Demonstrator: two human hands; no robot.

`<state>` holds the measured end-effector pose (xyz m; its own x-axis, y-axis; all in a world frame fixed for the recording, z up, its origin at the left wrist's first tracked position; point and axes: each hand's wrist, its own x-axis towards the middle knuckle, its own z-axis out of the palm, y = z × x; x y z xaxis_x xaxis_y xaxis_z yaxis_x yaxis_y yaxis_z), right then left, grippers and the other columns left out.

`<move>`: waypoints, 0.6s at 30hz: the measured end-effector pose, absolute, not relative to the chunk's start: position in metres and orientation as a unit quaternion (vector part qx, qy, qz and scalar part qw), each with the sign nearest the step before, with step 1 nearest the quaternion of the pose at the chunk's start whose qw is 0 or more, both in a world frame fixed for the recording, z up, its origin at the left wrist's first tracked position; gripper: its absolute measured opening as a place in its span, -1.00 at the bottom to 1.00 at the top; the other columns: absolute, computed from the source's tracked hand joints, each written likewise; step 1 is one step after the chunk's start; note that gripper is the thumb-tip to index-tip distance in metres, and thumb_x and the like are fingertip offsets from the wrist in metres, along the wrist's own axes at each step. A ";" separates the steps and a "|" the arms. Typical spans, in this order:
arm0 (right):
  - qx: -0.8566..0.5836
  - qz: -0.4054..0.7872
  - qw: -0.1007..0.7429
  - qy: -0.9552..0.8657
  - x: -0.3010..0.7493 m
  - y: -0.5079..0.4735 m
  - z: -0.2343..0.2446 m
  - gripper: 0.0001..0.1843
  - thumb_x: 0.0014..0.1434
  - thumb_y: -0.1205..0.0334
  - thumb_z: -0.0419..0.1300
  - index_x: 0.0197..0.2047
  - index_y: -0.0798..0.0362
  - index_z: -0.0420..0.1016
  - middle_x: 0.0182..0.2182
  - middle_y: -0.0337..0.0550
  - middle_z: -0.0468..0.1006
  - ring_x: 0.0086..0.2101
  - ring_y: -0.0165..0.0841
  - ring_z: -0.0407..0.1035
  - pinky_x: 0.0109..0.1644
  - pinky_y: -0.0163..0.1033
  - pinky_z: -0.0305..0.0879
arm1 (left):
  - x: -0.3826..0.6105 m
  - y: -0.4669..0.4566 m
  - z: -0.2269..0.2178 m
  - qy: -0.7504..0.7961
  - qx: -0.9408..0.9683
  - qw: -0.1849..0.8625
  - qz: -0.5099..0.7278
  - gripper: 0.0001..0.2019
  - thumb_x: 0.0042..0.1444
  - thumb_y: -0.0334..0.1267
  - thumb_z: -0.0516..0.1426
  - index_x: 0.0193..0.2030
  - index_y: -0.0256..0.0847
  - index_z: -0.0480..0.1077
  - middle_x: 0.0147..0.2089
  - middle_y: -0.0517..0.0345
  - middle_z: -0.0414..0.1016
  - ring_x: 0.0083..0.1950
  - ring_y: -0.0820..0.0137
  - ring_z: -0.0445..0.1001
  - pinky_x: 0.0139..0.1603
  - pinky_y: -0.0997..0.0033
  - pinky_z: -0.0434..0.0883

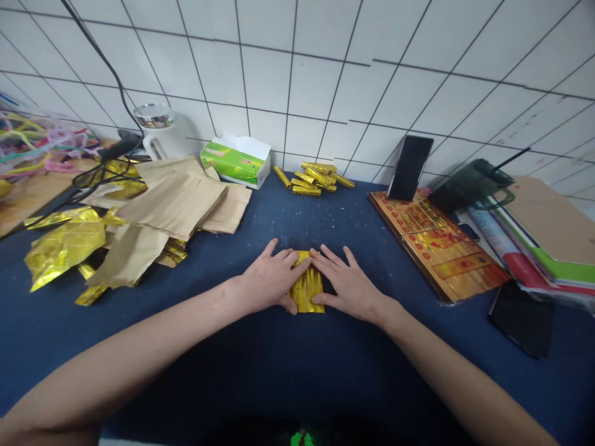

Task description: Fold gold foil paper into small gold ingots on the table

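A small piece of shiny gold foil paper [307,291] lies flat on the dark blue tabletop, with a seam down its middle where two sides seem to meet. My left hand [272,279] rests on its left edge, fingers stretched out and thumb near the lower corner. On the right edge lies my right hand [348,282], its fingers spread and its thumb touching the foil. The fingertips of both hands come close together at the upper part of the paper. Farther back, against the wall, sits a pile of narrow folded gold foil strips [318,178].
Brown paper sheets [171,192] and crumpled gold foil [69,241] lie at left, near a green tissue pack [237,160] and a white mug [162,133]. At right are an orange-gold box [437,248], a propped phone [411,167], a dark pitcher [469,186] and stacked folders [553,229].
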<state>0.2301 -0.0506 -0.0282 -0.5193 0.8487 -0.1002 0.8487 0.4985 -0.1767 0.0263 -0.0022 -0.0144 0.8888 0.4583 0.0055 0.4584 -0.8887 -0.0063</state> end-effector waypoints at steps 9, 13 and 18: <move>0.483 -0.121 0.003 0.867 0.231 -0.057 -0.036 0.08 -0.06 -0.37 -0.07 0.29 0.12 -0.42 0.27 0.02 -0.22 0.22 -0.09 -0.36 0.18 0.26 -0.43 | 0.025 -0.003 -0.017 -0.230 -0.973 0.014 0.009 -0.17 -0.20 0.21 0.14 0.18 -0.20 0.09 0.06 -0.16 0.25 0.10 0.08 0.21 0.15 -0.07 -0.06; 0.462 -0.122 0.020 0.878 0.238 -0.069 -0.025 0.09 -0.10 -0.42 -0.08 0.29 0.14 -0.33 0.26 0.09 -0.20 0.21 -0.02 -0.31 0.15 0.30 -0.48 | 0.025 -0.003 -0.017 -0.231 -0.973 0.010 0.014 -0.18 -0.20 0.21 0.14 0.18 -0.17 0.11 0.06 -0.15 0.26 0.10 0.08 0.21 0.14 -0.10 -0.05; 0.475 -0.160 -0.004 0.865 0.237 -0.064 0.003 -0.33 0.16 -0.16 -0.14 0.24 0.02 -0.01 0.18 -0.04 0.13 0.18 -0.14 -0.08 0.19 0.24 -0.38 | 0.026 -0.004 -0.015 -0.237 -0.971 0.004 0.016 -0.19 -0.20 0.20 0.15 0.17 -0.18 0.12 0.03 -0.15 0.28 0.11 0.08 0.21 0.13 -0.11 -0.03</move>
